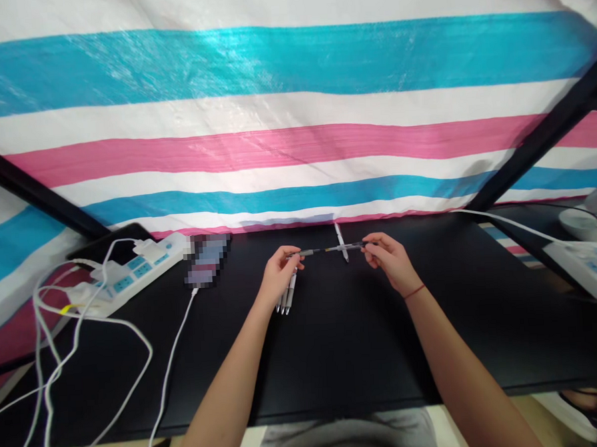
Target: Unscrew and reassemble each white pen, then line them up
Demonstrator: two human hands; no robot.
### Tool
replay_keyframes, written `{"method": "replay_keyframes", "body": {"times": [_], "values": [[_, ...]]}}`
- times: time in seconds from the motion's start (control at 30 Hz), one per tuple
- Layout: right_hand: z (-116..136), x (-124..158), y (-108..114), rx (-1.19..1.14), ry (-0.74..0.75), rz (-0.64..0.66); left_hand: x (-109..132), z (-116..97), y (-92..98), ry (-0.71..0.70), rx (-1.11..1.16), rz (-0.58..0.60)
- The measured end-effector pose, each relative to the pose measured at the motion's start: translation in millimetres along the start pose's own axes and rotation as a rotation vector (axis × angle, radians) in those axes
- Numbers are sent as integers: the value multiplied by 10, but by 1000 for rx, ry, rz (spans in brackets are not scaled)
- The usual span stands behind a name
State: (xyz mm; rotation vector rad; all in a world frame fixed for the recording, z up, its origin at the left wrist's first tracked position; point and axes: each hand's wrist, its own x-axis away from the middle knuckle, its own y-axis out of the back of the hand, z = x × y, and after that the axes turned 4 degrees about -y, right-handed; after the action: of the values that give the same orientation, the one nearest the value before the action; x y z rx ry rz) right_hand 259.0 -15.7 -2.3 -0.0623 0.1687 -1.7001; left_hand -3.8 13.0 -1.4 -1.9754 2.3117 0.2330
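A thin dark pen (330, 250) is stretched level between both hands above the black table (345, 354). My left hand (277, 274) pinches its left end and also grips a small bundle of white pens (288, 297) that hangs down from the palm. My right hand (388, 259) pinches the pen's right end; a red thread circles that wrist. One white pen (341, 241) lies loose on the table just behind the held pen.
A white power strip (131, 272) with plugs and tangled white cables lies at the left, a blurred phone (206, 259) on a cable beside it. Another power strip (588, 268) is at the right. A striped tarp (293, 117) hangs behind the table.
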Motion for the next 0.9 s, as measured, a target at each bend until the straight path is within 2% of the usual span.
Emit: {"method": "replay_keyframes", "body": {"times": [0.4,0.9], "values": [[5,47,-85,73,-8,93,60,-79,-78,46,-26,86],[12,56,-86,105,9,113,56,-55,-71,29,-22,117]]}}
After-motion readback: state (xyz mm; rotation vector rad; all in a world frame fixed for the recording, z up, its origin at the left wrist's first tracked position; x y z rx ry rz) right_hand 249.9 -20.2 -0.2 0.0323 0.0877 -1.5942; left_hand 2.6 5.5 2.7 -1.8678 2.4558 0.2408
